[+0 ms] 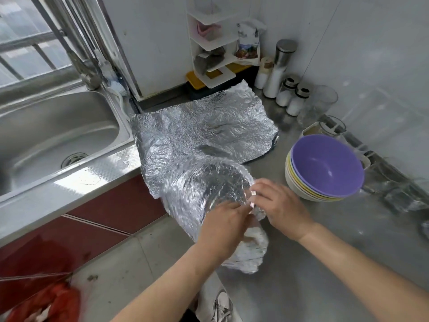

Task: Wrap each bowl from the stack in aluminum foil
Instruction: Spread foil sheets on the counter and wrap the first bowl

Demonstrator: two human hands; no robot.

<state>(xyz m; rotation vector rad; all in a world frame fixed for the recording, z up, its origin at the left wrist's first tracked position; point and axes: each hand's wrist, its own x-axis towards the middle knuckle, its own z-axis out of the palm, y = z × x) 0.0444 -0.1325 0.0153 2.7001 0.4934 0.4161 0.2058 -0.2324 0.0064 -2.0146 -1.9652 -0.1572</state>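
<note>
Both hands pinch crumpled foil: left hand (pixel 224 225) and right hand (pixel 279 206) meet fingertips at the near rim of one foil-covered bowl (pixel 209 184). It sits at the counter (pixel 325 247) front edge, with the foil sheet (pixel 202 133) overhanging. One bowl stack (pixel 325 168), purple on top, stands just right; inner count unclear. Two small shakers (pixel 286 92) stand behind. Pouch (pixel 247 43) print unreadable.

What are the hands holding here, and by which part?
The left hand and right hand both pinch the aluminum foil at its gathered edge, on the right side of the rounded mound it covers. What is under the foil is hidden.
</note>
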